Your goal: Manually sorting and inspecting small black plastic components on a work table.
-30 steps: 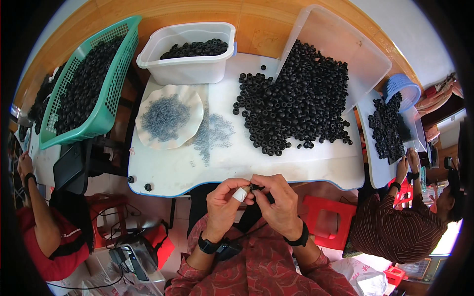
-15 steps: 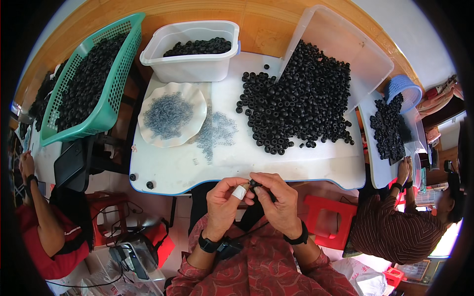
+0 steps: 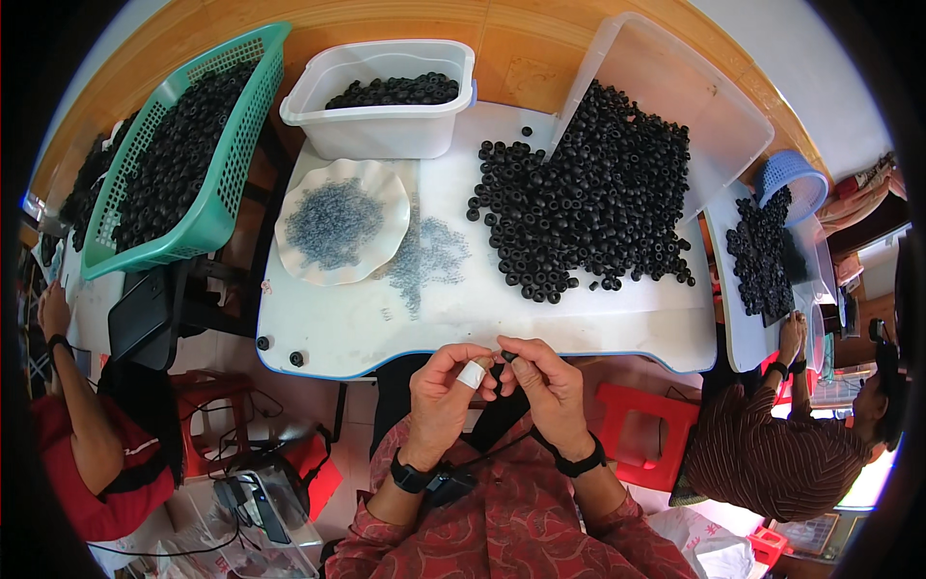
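Just off the table's near edge, my two hands meet fingertip to fingertip. Thumb and forefinger of my right hand point(image 3: 548, 391) pinch a small round black part point(image 3: 508, 356). Close beside it, my left hand point(image 3: 442, 394) is closed in a pinch, and whatever lies between its fingertips is too small to make out. A white wrap point(image 3: 471, 374) covers one digit of that hand. On the white table point(image 3: 463, 323), a large pile of hollow black parts point(image 3: 579, 203) spills from a tipped clear bin point(image 3: 714, 121). A scalloped white dish point(image 3: 394, 207) holds tiny clear, greyish pieces, with more scattered beside it.
A white tub point(image 3: 386, 130) of black parts stands at the back. Left of the table is a green basket point(image 3: 217, 193) full of them. Two black parts point(image 3: 296, 358) lie by the front left corner. Red stools point(image 3: 644, 434) flank me; one person point(image 3: 786, 425) works on each side.
My fingertips have shifted a little, and the black part now sits in my right fingers, slightly apart from the left. The whole view has moved slightly.
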Demonstrator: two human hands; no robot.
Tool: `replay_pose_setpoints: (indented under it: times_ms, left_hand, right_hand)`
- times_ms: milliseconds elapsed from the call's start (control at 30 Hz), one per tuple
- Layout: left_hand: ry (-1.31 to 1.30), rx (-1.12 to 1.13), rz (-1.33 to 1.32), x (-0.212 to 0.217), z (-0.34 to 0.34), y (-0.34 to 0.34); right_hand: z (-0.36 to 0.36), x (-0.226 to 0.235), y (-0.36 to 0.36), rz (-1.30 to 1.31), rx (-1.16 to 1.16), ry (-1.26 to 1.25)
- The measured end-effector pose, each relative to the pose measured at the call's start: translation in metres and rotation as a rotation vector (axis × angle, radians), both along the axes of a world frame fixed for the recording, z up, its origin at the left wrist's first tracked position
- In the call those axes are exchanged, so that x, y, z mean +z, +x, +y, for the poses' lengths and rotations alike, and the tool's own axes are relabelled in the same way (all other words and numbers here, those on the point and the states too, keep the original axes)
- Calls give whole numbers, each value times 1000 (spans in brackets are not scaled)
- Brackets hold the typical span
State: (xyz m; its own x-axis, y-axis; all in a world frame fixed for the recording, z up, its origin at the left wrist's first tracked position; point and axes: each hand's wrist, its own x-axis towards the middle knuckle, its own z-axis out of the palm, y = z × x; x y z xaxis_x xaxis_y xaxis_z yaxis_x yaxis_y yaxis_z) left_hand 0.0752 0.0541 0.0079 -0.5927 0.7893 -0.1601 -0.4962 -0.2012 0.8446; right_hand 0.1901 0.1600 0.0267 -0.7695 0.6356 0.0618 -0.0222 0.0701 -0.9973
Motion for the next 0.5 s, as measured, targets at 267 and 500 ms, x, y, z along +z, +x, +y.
replay_pose_setpoints:
  times_ms: [267, 500]
  left_hand:
    - [12, -9, 3, -3, 0, -2]
    - [-8, -19, -7, -4, 1, -1]
  right_hand:
    - [-5, 6, -4, 24, -69, -167]
    - [-3, -4, -3, 21, -61, -121]
